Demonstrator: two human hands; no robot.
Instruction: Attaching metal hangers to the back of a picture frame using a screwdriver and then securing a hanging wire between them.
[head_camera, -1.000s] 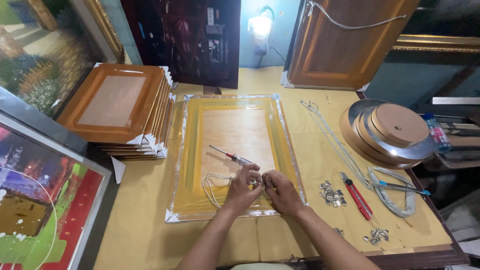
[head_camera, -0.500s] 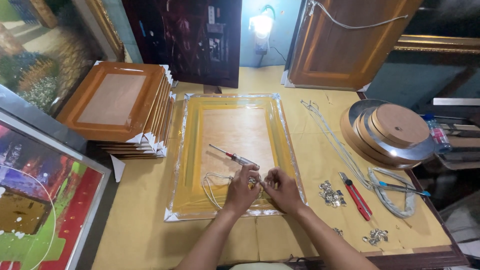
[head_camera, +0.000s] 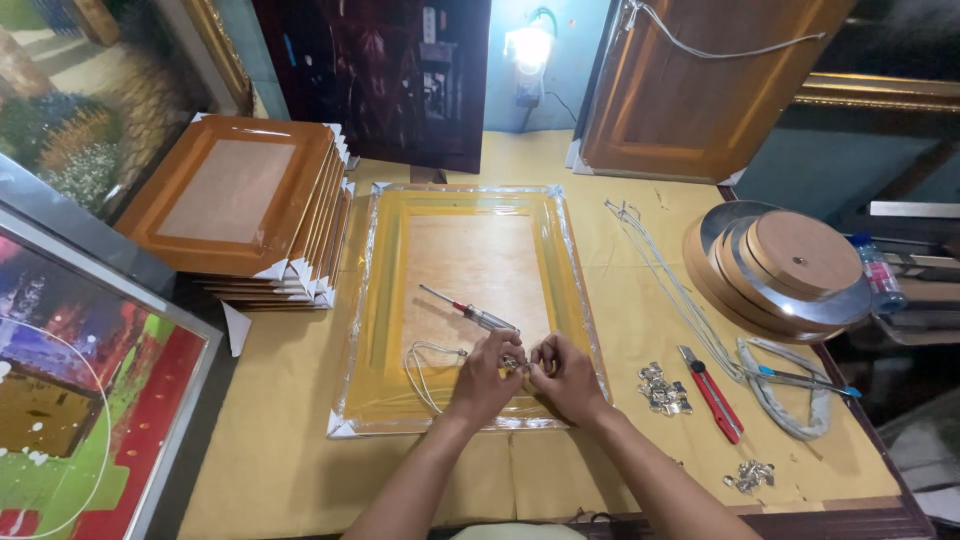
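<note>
A small metal fitting (head_camera: 513, 362) is being pinched between left hand (head_camera: 483, 380) and right hand (head_camera: 566, 378), fingers closed, near the wrapped yellow frame's (head_camera: 385, 300) lower edge, beside a screwdriver (head_camera: 470, 311).

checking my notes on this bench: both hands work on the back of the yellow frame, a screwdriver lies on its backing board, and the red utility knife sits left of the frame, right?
Not quite. The red utility knife lies right of the yellow frame, beside a pile of small metal hangers, as the head view shows. The left hand and right hand do work on it, and the screwdriver lies on its backing board.
</note>
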